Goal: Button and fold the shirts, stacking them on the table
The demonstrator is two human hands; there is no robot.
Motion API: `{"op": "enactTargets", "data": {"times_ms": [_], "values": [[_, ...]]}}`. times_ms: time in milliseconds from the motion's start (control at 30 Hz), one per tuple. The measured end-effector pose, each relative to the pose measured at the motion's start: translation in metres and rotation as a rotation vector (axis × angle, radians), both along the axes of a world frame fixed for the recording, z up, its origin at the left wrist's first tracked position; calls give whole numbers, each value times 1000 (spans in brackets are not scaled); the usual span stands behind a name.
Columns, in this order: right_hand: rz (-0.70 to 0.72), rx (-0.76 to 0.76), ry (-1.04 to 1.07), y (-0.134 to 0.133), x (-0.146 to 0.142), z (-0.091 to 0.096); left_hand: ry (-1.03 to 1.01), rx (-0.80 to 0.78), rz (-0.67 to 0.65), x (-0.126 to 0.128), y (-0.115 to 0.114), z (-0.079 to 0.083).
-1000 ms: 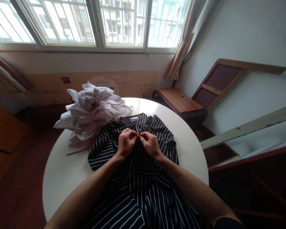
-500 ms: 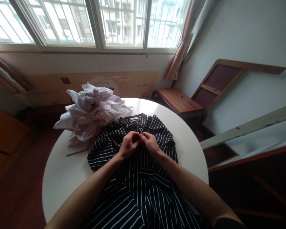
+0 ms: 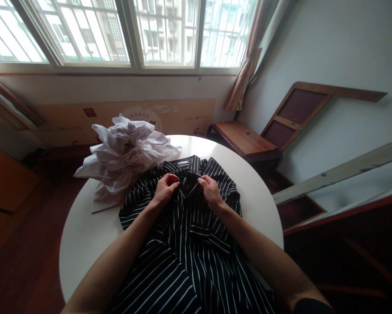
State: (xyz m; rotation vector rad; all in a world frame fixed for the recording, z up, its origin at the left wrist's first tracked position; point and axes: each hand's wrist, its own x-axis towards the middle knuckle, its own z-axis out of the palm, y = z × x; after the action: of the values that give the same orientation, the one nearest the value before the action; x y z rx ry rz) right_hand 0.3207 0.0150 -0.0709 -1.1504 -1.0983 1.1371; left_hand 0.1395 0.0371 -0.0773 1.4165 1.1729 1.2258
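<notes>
A black shirt with white stripes [image 3: 185, 235] lies spread over the round white table [image 3: 84, 244], its collar [image 3: 182, 164] at the far end. My left hand [image 3: 166, 188] pinches the left front edge of the shirt just below the collar. Opposite it, my right hand [image 3: 210, 190] pinches the right front edge. Between the two hands the neck opening is parted and dark inside. Both sets of fingers are closed on the cloth. The shirt's lower part runs toward me under my forearms.
Crumpled white cloth [image 3: 127, 152] is heaped on the table's far left. A wooden bench [image 3: 246, 137] stands beyond the table to the right. Behind are a long cardboard box [image 3: 185, 109] and a barred window [image 3: 166, 35]. Dark wooden furniture [image 3: 352, 244] is at the right.
My hands were together at the front of the shirt below the collar. They have moved apart, left and right, and the cloth between them has opened.
</notes>
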Motion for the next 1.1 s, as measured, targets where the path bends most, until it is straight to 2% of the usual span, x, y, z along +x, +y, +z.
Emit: {"op": "enactTargets", "data": {"times_ms": [67, 133, 200, 267, 333, 433, 467, 533, 633, 700, 867, 1000, 1100], "values": [[-82, 21, -48, 6, 10, 3, 39, 25, 115, -10, 11, 0], [-107, 46, -184, 8, 20, 4, 140, 54, 175, -20, 19, 4], [-27, 100, -437, 1, 28, 3, 325, 134, 221, -26, 18, 12], [99, 177, -748, -13, 33, -1, 561, 284, 262, -25, 3, 22], [177, 246, -1013, -31, 36, -7, 772, 450, 194, -20, -23, 30], [219, 314, -1226, -47, 40, -16, 983, 535, -159, -13, -63, 27], [218, 332, -1248, -48, 42, -19, 1031, 529, -251, -13, -73, 21], [180, 355, -1256, -44, 48, -23, 1109, 495, -313, -17, -81, 6], [84, 367, -1249, -31, 59, -27, 1184, 431, -289, -31, -71, -15], [48, 369, -1250, -20, 67, -29, 1208, 408, -301, -40, -58, -22], [69, 402, -1221, 7, 90, -29, 1239, 390, -303, -50, -35, -21], [87, 429, -1209, 25, 112, -28, 1257, 351, -267, -49, -26, -17], [55, 395, -1251, 34, 132, -28, 1281, 366, -213, -48, -23, -15]]}}
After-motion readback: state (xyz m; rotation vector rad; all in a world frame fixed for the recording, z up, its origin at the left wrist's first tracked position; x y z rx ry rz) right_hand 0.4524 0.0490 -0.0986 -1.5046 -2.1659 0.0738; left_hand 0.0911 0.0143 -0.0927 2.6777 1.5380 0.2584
